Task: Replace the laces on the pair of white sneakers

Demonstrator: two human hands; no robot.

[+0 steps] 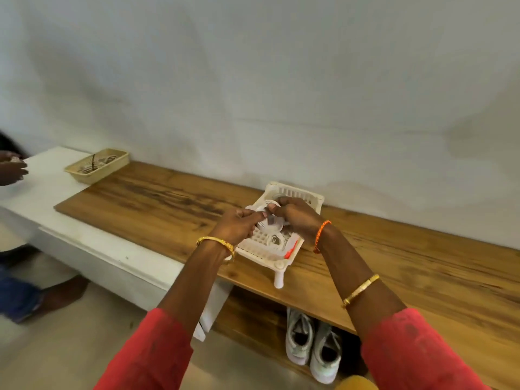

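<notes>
We pinch a lace packet (267,219) between left hand (237,225) and right hand (295,218), over the white tray (295,192) | light, crinkly, likely slippery; grip edges | sneakers (312,344) below hands, under counter (394,266)

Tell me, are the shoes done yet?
Not yet. Nothing looks done: the sneakers sit on the shelf under the bench. Both hands, left hand and right hand, hold a small pack over the white tray. Lacing both sneakers is left.
</notes>
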